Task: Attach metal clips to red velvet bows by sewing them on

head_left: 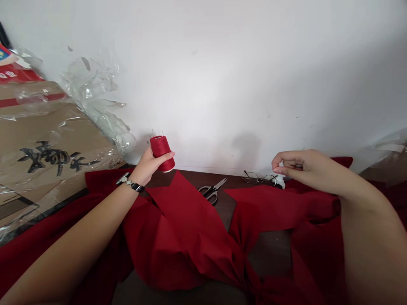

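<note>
My left hand [149, 166] is wrapped round a spool of red thread [160, 146], held up a little above the table. Several thin needles [159, 133] stick out of the spool's top. Off to the right, my right hand [291, 164] hangs in the air with thumb and forefinger pinched together; whatever is between the fingertips is too small to make out. Below both hands spreads red fabric [190, 212], gathered and knotted near the front. Scissors [212, 191] with dark handles lie between the fabric pieces, blades slightly apart.
A pair of eyeglasses [260, 178] rests at the back of the dark table [270, 250], beside a crumpled white bit [280, 181]. At left stands a cardboard box [41, 148] with clear plastic wrap [95, 101]. A white wall [203, 84] closes off the back.
</note>
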The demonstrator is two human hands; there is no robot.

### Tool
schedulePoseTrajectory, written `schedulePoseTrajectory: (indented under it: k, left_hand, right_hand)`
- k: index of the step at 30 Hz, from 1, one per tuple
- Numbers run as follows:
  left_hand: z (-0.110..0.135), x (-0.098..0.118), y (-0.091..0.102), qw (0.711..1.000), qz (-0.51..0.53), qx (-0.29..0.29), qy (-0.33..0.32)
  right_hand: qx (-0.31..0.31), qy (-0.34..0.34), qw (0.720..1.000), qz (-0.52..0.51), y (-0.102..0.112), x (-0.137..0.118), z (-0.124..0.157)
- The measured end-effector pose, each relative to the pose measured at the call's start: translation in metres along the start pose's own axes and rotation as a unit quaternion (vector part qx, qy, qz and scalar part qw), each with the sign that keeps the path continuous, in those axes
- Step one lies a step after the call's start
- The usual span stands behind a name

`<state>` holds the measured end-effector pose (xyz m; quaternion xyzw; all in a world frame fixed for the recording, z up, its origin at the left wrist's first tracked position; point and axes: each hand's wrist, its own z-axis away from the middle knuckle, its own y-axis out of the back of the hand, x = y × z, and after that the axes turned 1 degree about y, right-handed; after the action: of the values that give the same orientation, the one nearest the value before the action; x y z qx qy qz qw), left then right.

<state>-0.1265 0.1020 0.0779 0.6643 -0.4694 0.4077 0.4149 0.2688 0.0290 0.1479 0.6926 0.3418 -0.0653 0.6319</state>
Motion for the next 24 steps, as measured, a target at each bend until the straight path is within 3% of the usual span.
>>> schedulePoseTrajectory:
  k: [2, 10, 16, 24]
  left_hand:
    - [-0.006, -0.016, 0.001, 0.999, -0.036, 0.026, 0.0]
    - [-0.02, -0.064, 0.008, 0.993, -0.076, 0.09, -0.004]
    - [-0.021, -0.072, 0.009, 0.993, -0.054, 0.103, -0.007]
    - [-0.022, -0.071, 0.007, 0.997, -0.028, 0.074, -0.02]
  right_hand:
    - [-0.064, 0.003, 0.998, 0.01, -0.008, -0.006, -0.004]
    - [-0.127, 0.045, 0.991, 0.003, -0.037, -0.017, -0.014]
    - [-0.139, 0.023, 0.99, 0.006, -0.041, 0.0, -0.025]
    - [-0.117, -0.029, 0.993, 0.009, -0.025, 0.022, -0.027]
